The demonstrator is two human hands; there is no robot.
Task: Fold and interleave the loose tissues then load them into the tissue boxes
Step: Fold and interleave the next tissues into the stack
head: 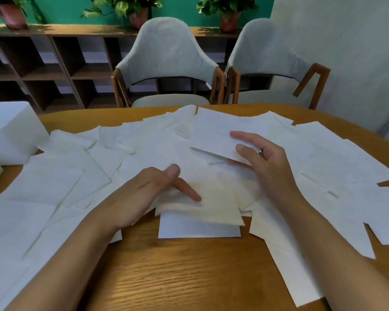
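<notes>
Thumb and fingers of R hand (pixel 267 162) pinch a folded tissue (pixel 213 135) by its near-right corner, held over the loose sheets (pixel 323 158). L hand (pixel 144 189): index straight, pressing the stack (pixel 211 209) just below it; other fingers hidden. Tissue looks v. light, limp, tears easily, so I'd grip at fold edge w/ flat fingers, no dragging. Under all, table (pixel 189 277); white box (pixel 9 131) far left of L hand.

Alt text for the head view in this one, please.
A person's right hand pinches a folded tissue above a wooden table strewn with loose tissues, while the left hand rests an index finger on a folded stack. A white box sits far left; two grey chairs stand behind.
</notes>
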